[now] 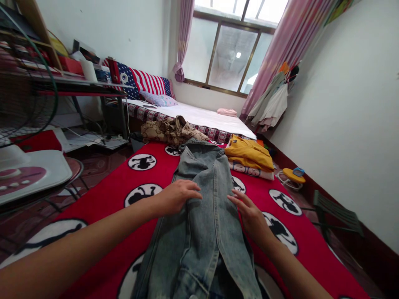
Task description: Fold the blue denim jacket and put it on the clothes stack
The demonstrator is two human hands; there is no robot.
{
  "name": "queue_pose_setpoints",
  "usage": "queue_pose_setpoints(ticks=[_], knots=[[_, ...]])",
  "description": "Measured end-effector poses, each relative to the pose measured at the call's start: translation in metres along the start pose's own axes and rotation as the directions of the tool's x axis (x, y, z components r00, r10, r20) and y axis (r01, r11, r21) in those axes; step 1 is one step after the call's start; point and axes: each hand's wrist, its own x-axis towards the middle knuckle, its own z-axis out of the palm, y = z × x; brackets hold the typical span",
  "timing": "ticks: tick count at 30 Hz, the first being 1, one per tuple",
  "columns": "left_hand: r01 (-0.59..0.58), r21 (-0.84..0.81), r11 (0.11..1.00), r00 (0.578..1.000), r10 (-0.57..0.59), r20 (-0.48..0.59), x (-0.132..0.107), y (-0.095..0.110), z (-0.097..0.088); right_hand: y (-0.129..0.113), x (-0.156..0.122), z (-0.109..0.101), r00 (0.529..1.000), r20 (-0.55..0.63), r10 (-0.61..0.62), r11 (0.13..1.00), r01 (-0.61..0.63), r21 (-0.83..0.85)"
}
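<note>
A pair of grey-blue jeans point(202, 211) lies lengthwise on a red blanket point(109, 195) with white round animal prints. Its waist part is nearest to me and the legs stretch away. Over the left side of the denim is my left hand point(178, 197), fingers extended and parted, holding nothing. At the right edge of the jeans, my right hand point(251, 214) has its fingers spread, also with nothing in them. Whether the fingertips touch the cloth I cannot tell.
Folded yellow clothing point(249, 153) sits beyond on the right, and a crumpled brown patterned garment point(171, 131) at the far end. A fan point(28, 170) stands at left beside a cluttered desk point(90, 85). A green folding stool point(336, 214) is at right.
</note>
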Motion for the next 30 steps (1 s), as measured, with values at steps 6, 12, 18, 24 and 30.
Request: queue_pose_setpoints(ticks=[6, 12, 18, 24, 30], knots=[[0.04, -0.045, 0.998, 0.995, -0.036, 0.091, -0.038, -0.027, -0.002, 0.018, -0.029, -0.01, 0.987, 0.163, -0.003, 0.997, -0.01, 0.075], [0.071, -0.013, 0.997, 0.976, -0.072, -0.205, 0.005, -0.017, -0.008, 0.007, 0.01, -0.005, 0.991, -0.126, -0.043, 0.992, 0.057, 0.111], [0.365, 0.164, 0.917, 0.911, -0.315, -0.266, 0.075, -0.021, 0.046, 0.009, 0.088, 0.035, 0.985, -0.123, -0.124, 0.985, 0.107, -0.132], [0.468, 0.222, 0.856, 0.873, -0.408, -0.266, 0.079, -0.031, 0.079, 0.028, 0.157, 0.031, 0.981, 0.087, 0.176, 0.872, -0.115, -0.477], [0.462, 0.205, 0.863, 0.873, -0.402, -0.277, 0.077, -0.031, 0.076, 0.044, 0.233, 0.04, 0.985, -0.028, 0.173, 0.859, -0.165, -0.484]])
